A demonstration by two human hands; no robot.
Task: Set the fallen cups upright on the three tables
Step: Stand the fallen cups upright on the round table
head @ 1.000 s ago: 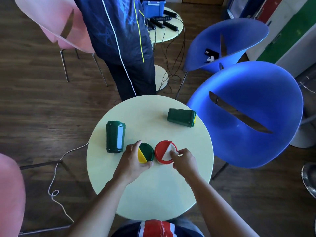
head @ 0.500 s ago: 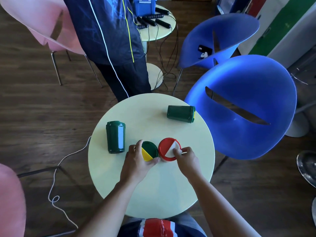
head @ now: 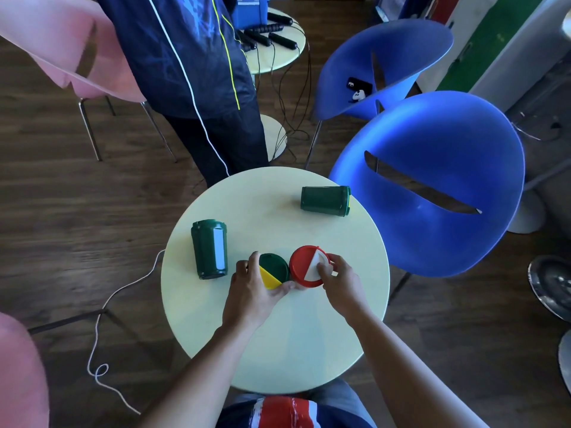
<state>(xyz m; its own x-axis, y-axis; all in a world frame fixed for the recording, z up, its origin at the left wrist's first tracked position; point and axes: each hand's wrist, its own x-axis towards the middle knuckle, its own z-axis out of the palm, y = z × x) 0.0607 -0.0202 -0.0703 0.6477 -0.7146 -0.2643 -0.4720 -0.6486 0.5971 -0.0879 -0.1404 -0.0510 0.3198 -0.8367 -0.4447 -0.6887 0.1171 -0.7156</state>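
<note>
On the round pale table (head: 278, 350) two cups stand upright side by side, seen from above: a green cup with a green and yellow lid (head: 273, 268) and a red cup with a red and white lid (head: 304, 267). My left hand (head: 253, 288) wraps the green cup from the near left. My right hand (head: 343, 282) holds the red cup, fingers resting on its lid. A dark green cup with a white label (head: 210, 248) lies on its side at the left. Another dark green cup (head: 324, 200) lies on its side at the far right.
A person in dark blue clothes (head: 197, 72) stands just beyond the table. Two blue chairs (head: 432, 186) are on the right, pink chairs (head: 61, 50) at the left. A second round table (head: 275, 41) with black handles and cables stands behind. A white cord (head: 102, 335) trails on the floor.
Both hands stay on the two upright cups. My right fingers have shifted up onto the red cup's lid. The head view has dipped slightly.
</note>
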